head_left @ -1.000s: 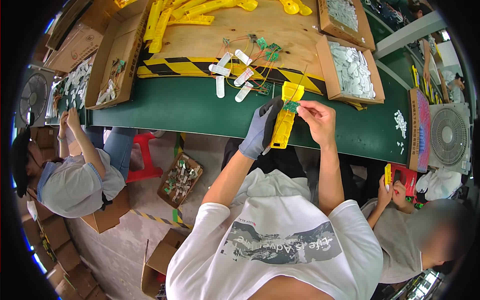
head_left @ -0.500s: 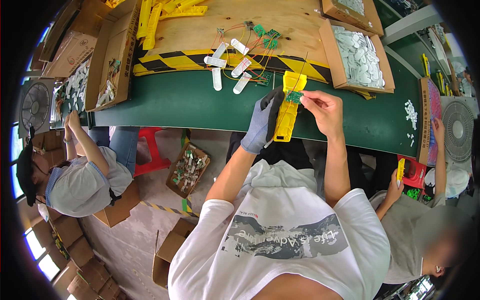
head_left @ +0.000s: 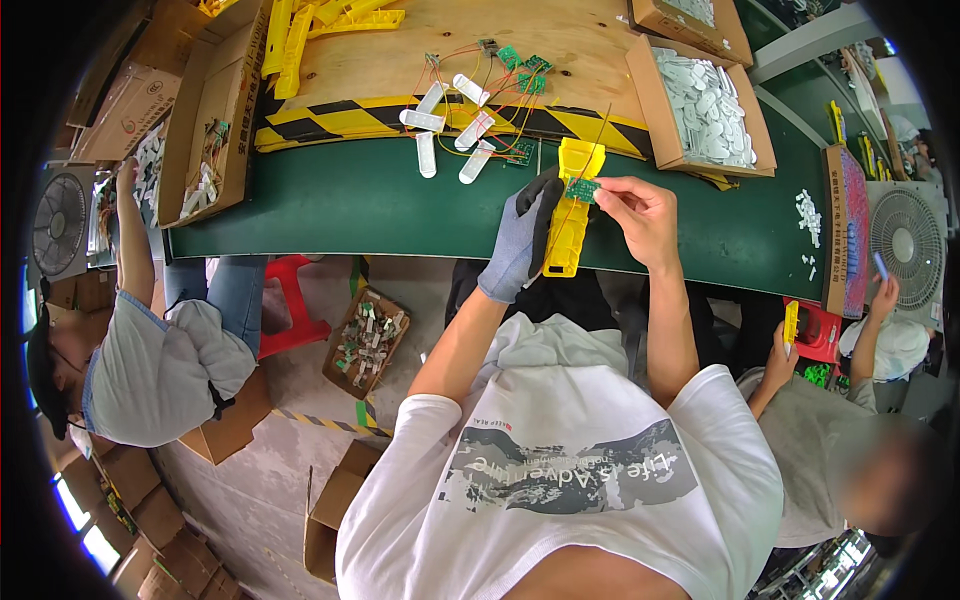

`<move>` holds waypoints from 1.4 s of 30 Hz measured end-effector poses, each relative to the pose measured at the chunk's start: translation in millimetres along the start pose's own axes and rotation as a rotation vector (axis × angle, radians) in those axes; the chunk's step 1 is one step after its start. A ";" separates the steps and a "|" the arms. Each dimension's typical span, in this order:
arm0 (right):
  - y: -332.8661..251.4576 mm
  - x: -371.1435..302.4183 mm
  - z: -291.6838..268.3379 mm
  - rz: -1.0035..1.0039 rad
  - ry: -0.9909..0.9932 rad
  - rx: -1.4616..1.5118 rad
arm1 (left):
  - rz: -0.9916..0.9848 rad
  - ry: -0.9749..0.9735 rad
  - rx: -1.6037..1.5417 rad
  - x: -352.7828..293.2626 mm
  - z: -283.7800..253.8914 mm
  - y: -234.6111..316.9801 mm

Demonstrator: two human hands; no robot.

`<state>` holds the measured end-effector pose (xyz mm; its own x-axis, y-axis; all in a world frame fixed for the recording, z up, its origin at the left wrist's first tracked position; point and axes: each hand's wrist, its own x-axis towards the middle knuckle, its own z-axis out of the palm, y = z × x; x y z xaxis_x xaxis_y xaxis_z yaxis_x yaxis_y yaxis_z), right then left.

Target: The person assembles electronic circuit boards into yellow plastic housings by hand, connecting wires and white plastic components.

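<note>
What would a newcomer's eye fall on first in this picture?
Likely the bright yellow plastic case, held in the gloved left hand at the green table. The bare right hand pinches a small green circuit board over it. Next come the wired white strips, farther back, left of the case.

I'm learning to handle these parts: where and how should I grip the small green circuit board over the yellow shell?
Probably at its right end, from the right, in a thumb-and-fingertip pinch like the right hand's. The circuit board is small and flat, lying across the narrow yellow shell, while the gloved left hand blocks the left side.
</note>
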<state>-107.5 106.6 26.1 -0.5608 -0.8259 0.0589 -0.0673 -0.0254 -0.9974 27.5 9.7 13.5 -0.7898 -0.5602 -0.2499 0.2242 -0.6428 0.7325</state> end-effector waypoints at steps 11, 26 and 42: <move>-2.0 -1.7 3.3 -0.018 0.042 -0.078 | 0.029 -0.058 -0.012 -0.3 -5.4 -5.6; 24.8 -124.6 1.3 -0.175 0.234 -0.521 | 0.021 -0.035 0.057 -4.4 -1.4 -4.2; 28.0 -162.9 41.9 0.182 -0.317 -0.531 | -0.034 -0.201 -0.138 3.4 -9.2 -5.2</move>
<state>16.5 216.8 -13.1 -0.3363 -0.9190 -0.2058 -0.4385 0.3462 -0.8294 28.9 6.4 3.1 -0.8928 -0.4309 -0.1315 0.2607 -0.7322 0.6292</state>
